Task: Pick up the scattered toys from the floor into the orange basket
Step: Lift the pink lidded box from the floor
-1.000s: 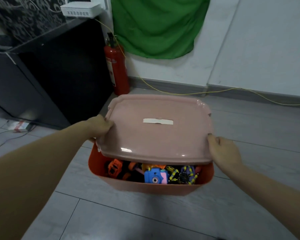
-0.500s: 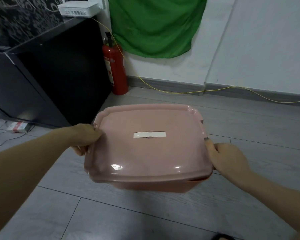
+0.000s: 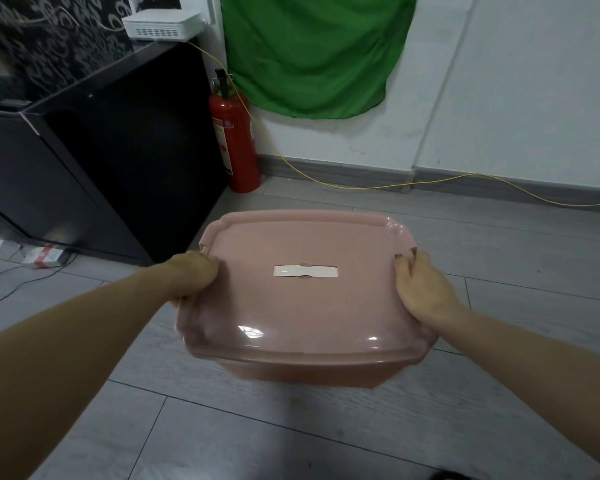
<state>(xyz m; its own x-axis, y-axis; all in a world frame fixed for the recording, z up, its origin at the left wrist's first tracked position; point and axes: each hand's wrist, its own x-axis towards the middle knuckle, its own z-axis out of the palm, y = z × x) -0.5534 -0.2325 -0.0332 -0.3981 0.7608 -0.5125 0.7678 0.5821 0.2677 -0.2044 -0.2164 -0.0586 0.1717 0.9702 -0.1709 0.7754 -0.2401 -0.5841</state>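
Both hands are gripping the orange basket (image 3: pixel 309 370) right now, one on each side, with the pink lid (image 3: pixel 302 292) sitting flat over the top so it's covering the whole opening. The left hand (image 3: pixel 193 277) is curling around the lid's left edge, fingers tucked under the rim and knuckles showing on top. The right hand (image 3: pixel 421 289) is doing the same on the right edge, with the thumb lying on the lid and the dark-painted nails pointing away from the person. Only a strip of the basket's wall is peeking out below the near edge of the lid, between the two forearms, so no toys are showing at all. There's a white rectangular label (image 3: pixel 305 271) sitting in the middle of the lid, right between the hands. Out past the left hand, a red fire extinguisher (image 3: pixel 234 143) is standing against the wall next to a black cabinet (image 3: pixel 118 161), and a green cloth (image 3: pixel 312 53) is hanging beyond the lid. A yellow cable (image 3: pixel 430 183) is running along the grey floor (image 3: pixel 326 438) past the right hand.
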